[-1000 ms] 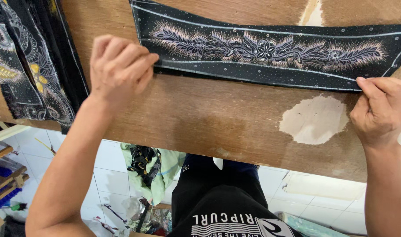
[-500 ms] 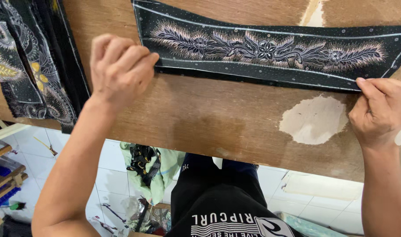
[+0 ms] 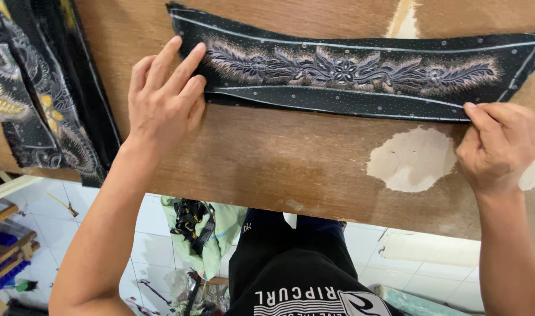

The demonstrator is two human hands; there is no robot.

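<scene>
Our left hand [image 3: 162, 99] lies spread flat on the long black patterned cloth strip [image 3: 349, 70]; our right hand [image 3: 499, 146] pinches its lower edge on the worn wooden board [image 3: 279, 158].

Brown wooden worktop [image 3: 267, 158], worn, with pale patches where the surface has peeled off near the right side. A long black cloth strip [image 3: 349, 70] with a flower and leaf pattern lies flat across it. Darker patterned fabric [image 3: 45, 117] is piled at the left edge, hanging partly over.
</scene>
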